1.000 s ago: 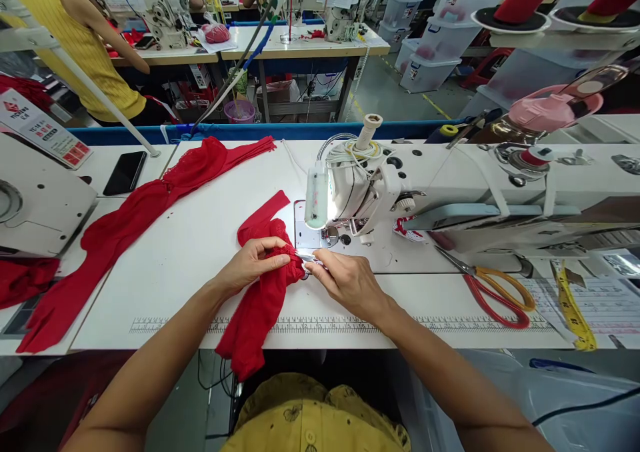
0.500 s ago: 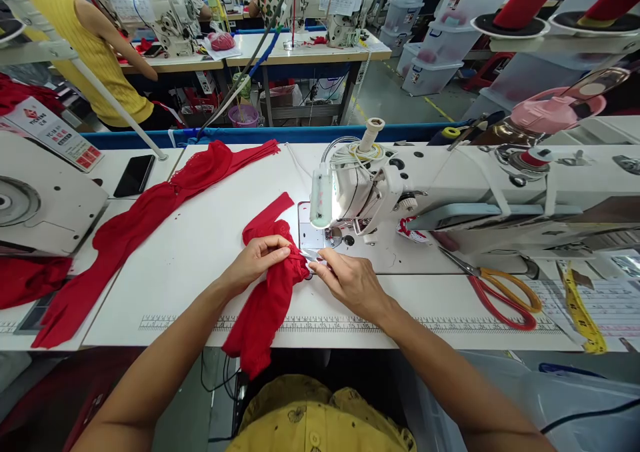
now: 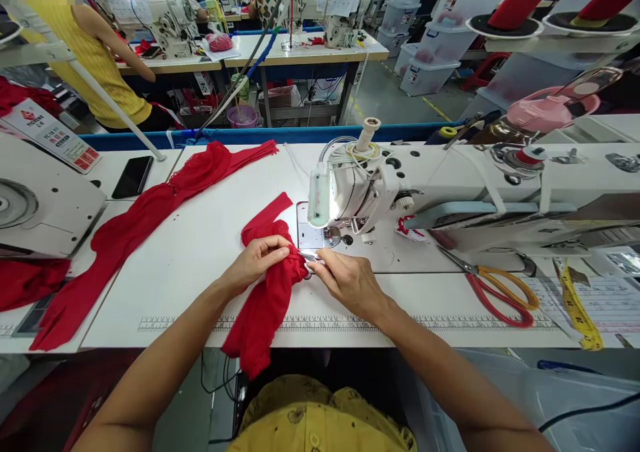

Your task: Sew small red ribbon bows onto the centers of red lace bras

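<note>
My left hand [image 3: 255, 263] pinches the top of a red lace garment piece [image 3: 265, 305] that drapes over the table's front edge. My right hand [image 3: 347, 282] holds a small metal thread snipper [image 3: 311, 257], its tips at the fabric between my two hands. Both hands work just in front of the needle plate of the white sewing machine [image 3: 360, 192].
A long pile of red fabric [image 3: 135, 225] lies to the left beside a black phone [image 3: 133, 176]. Red-and-yellow scissors [image 3: 500, 292] and a yellow tape measure [image 3: 575, 309] lie to the right. A person in yellow stands at the back left.
Hands and fabric have stayed almost in place; only the view has shifted slightly.
</note>
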A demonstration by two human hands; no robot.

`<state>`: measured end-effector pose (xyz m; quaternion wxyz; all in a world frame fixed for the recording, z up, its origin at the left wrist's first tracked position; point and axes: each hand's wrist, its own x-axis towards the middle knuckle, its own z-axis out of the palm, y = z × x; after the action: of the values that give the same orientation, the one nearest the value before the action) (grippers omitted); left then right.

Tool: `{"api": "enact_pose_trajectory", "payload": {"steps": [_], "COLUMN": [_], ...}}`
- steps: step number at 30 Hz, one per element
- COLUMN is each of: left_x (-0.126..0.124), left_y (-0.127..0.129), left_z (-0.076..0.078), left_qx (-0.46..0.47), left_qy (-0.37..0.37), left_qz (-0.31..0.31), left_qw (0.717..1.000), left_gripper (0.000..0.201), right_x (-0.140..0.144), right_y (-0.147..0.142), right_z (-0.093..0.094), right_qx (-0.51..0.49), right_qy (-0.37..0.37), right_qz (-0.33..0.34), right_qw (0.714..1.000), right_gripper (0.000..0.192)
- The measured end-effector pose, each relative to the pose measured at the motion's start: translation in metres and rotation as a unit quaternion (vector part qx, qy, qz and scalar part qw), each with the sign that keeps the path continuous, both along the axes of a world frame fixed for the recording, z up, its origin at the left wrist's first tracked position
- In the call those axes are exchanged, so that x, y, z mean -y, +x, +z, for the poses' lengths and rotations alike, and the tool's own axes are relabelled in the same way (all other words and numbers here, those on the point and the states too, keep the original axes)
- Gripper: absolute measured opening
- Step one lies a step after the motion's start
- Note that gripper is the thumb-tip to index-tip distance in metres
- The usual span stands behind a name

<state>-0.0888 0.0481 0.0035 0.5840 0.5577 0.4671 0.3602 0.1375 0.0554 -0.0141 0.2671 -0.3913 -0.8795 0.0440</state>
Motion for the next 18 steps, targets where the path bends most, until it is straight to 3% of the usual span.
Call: {"api": "enact_pose_trajectory", "payload": {"steps": [18], "left_x": [0.0000], "left_y": [0.0025], "left_z": [-0.0047], "left_qx": [-0.015], "left_qy": [0.008], "left_qz": [-0.011], "left_qw": [1.000], "left_gripper": [0.024], "right_x": [0.0014], "right_y": [-0.0017], "right_z": [-0.0005], "right_qx": [0.015], "right_qy": [0.008], "right_qz": [-0.001], "right_qw": [1.000], "right_gripper": [0.035]}}
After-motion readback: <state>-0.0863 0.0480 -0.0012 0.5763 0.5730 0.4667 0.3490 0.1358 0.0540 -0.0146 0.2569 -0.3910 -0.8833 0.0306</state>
